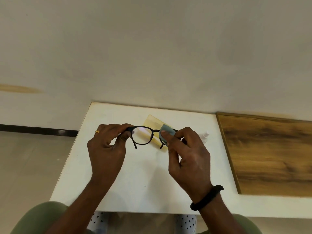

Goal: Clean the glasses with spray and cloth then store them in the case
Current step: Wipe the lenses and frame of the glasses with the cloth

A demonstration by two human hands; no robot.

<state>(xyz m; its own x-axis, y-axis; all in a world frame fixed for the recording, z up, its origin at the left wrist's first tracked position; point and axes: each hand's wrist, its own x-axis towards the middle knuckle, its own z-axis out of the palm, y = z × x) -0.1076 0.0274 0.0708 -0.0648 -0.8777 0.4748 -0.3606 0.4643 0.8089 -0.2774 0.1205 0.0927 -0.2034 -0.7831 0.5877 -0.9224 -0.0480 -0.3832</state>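
Black glasses (142,135) mid-frame: left hand (108,146) pinches one corner, right hand (189,154) pinches blue cloth (167,128) over the other lens.

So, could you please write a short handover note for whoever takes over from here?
Left hand: grips the black glasses at one end of the frame, above the white table.
Right hand: pinches the blue cloth round the other lens.
The yellow case lies on the table behind the glasses; the spray bottle is further right, partly hidden by the right hand.
Done: wiping is under way; whether spray was applied cannot be told.
Left: finish both lenses, then put the glasses in the case.
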